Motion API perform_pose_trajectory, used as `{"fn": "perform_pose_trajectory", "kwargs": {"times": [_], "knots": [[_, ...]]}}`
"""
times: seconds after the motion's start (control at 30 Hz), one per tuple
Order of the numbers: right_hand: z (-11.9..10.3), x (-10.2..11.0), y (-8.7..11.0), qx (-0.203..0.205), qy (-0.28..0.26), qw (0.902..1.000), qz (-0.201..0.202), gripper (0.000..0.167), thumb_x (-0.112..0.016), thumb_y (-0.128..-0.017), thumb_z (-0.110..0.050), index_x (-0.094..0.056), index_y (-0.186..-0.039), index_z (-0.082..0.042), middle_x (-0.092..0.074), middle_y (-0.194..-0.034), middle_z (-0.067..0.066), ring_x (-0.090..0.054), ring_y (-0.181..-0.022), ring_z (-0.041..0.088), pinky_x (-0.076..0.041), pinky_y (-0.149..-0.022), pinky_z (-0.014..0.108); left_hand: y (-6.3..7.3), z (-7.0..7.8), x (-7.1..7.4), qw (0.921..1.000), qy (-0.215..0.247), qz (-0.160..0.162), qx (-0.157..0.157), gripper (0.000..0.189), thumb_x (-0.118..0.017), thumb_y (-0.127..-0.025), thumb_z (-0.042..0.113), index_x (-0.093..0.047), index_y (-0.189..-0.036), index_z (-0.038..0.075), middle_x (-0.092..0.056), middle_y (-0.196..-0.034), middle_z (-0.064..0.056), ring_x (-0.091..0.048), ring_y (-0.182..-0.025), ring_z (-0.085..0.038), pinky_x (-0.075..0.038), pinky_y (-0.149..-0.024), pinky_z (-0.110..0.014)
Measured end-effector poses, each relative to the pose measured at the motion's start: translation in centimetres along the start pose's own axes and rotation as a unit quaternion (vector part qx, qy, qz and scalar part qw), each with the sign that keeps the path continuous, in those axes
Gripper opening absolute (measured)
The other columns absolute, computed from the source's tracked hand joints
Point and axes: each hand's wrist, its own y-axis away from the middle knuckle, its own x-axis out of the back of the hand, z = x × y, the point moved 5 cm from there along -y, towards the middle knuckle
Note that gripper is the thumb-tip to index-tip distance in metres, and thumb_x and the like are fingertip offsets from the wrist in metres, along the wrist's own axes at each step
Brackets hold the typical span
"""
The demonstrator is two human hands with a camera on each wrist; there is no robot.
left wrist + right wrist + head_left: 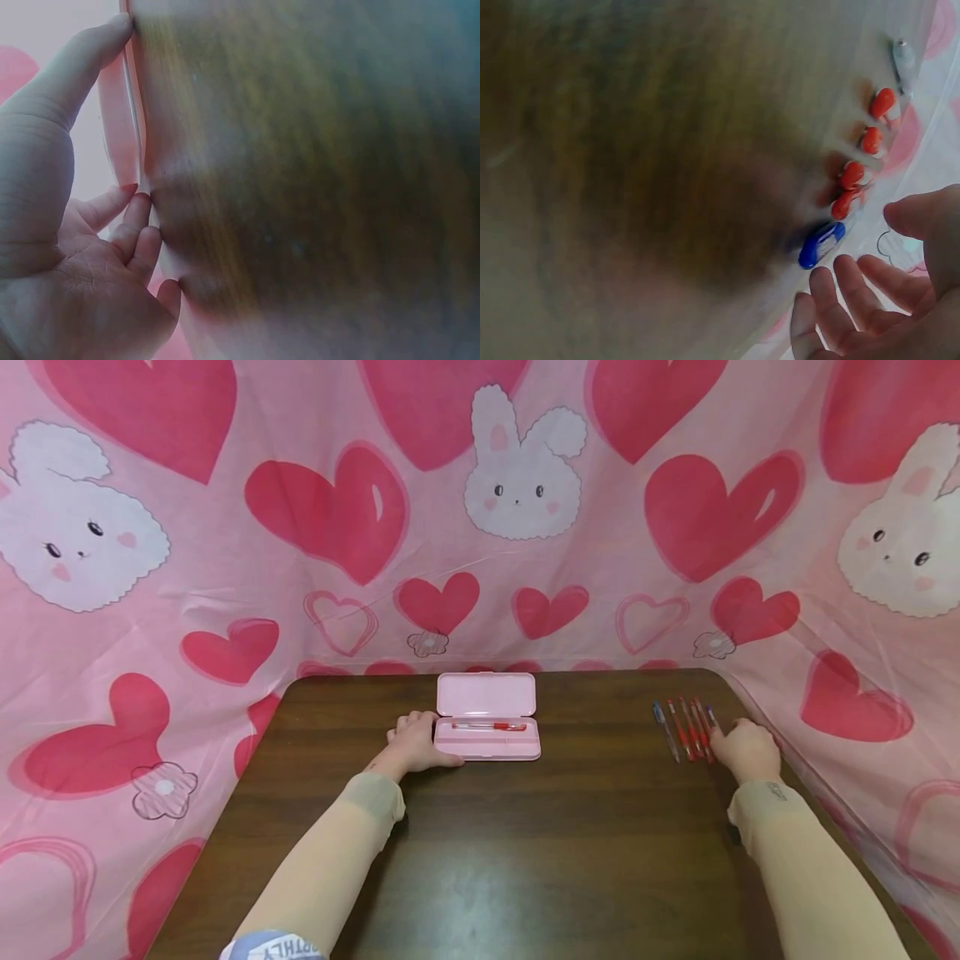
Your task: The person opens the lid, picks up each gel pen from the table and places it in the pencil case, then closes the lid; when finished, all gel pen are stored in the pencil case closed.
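Observation:
An opened pink pencil case (480, 752) lies on the table with its lid (486, 693) folded back. Inside, a clear pen with a red cap (510, 727) rests in the rear compartment. My left hand (415, 745) holds the case's left end, thumb along the front edge and index fingertip at the side. Over on the right, several red pens (691, 731) lie side by side between two blue ones. My right hand (750, 750) is beside the row, its fingers loosely bent and spread around the nearer blue pen (822, 244), with nothing in its grasp.
The brown wooden table (517, 843) reaches back to a pink cloth (442, 552) printed with hearts and rabbits, which hangs behind and on both sides. At the left end of the row lies the other blue pen (666, 731).

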Motion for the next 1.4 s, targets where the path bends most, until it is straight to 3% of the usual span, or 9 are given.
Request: {"fn": "perform_pose_trajectory", "kwargs": {"times": [0.2, 0.43, 0.67, 0.9, 1.1, 1.23, 1.4], "knots": [[0.3, 0.0, 0.5, 0.006, 0.015, 0.9996, -0.021, 0.051, -0.053, -0.104, -0.029, -0.069, -0.108, 0.018, -0.065, -0.121, 0.048, -0.064, -0.107, 0.068, -0.055, -0.089, 0.071, 0.0, 0.0, 0.0, 1.0000, -0.001, 0.002, 0.001, 0.102, -0.094, -0.074, 0.066, -0.054, -0.149, 0.009, -0.058, -0.143, -0.016, -0.044, -0.138, -0.039, -0.036, -0.110, -0.059], [0.6, -0.1, 0.6, -0.015, 0.020, 0.9983, -0.052, 0.046, -0.053, -0.102, -0.027, -0.076, -0.102, 0.012, -0.068, -0.119, 0.045, -0.066, -0.102, 0.065, -0.056, -0.086, 0.068, 0.3, 0.3, 0.2, 1.0000, 0.002, 0.001, 0.000, 0.103, -0.094, -0.074, 0.065, -0.054, -0.150, 0.009, -0.057, -0.144, -0.016, -0.044, -0.139, -0.038, -0.035, -0.112, -0.060], [1.0, -0.3, 0.5, -0.024, 0.019, 0.9984, -0.048, 0.039, -0.053, -0.096, -0.022, -0.076, -0.099, 0.009, -0.069, -0.118, 0.043, -0.065, -0.101, 0.063, -0.056, -0.088, 0.068, 0.3, 0.3, 0.1, 1.0000, 0.005, 0.002, -0.002, 0.102, -0.095, -0.074, 0.064, -0.054, -0.150, 0.008, -0.057, -0.144, -0.017, -0.043, -0.139, -0.038, -0.035, -0.112, -0.060], [1.2, -0.3, 0.4, -0.022, 0.002, 0.9996, -0.019, 0.037, -0.056, -0.094, -0.021, -0.076, -0.101, 0.009, -0.072, -0.113, 0.041, -0.065, -0.101, 0.064, -0.054, -0.087, 0.067, 0.2, 0.4, 0.0, 1.0000, 0.000, 0.004, -0.003, 0.101, -0.095, -0.074, 0.064, -0.055, -0.149, 0.009, -0.057, -0.142, -0.016, -0.044, -0.139, -0.038, -0.035, -0.111, -0.060], [0.7, -0.3, 0.0, -0.017, -0.011, 0.9998, 0.008, 0.039, -0.057, -0.097, -0.024, -0.076, -0.108, 0.008, -0.073, -0.117, 0.038, -0.066, -0.103, 0.063, -0.054, -0.084, 0.067, 0.2, 0.2, 0.1, 1.0000, 0.001, 0.002, 0.001, 0.102, -0.094, -0.074, 0.064, -0.054, -0.150, 0.009, -0.057, -0.144, -0.016, -0.043, -0.140, -0.038, -0.035, -0.112, -0.061], [0.0, -0.3, -0.2, -0.022, -0.014, 0.9997, -0.002, 0.042, -0.054, -0.099, -0.023, -0.074, -0.121, 0.006, -0.071, -0.126, 0.037, -0.067, -0.107, 0.062, -0.056, -0.082, 0.065, 0.2, 0.1, 0.0, 1.0000, 0.003, 0.000, 0.003, 0.102, -0.094, -0.074, 0.064, -0.054, -0.150, 0.009, -0.056, -0.145, -0.016, -0.042, -0.140, -0.038, -0.034, -0.114, -0.061], [-1.9, -0.3, -0.4, -0.022, -0.021, 0.9994, -0.016, 0.046, -0.052, -0.102, -0.023, -0.069, -0.135, 0.004, -0.070, -0.131, 0.036, -0.066, -0.114, 0.060, -0.055, -0.087, 0.065, 0.2, 0.0, -0.1, 1.0000, 0.003, -0.001, 0.003, 0.103, -0.094, -0.075, 0.066, -0.054, -0.150, 0.009, -0.056, -0.146, -0.016, -0.042, -0.141, -0.038, -0.033, -0.115, -0.061]]}}
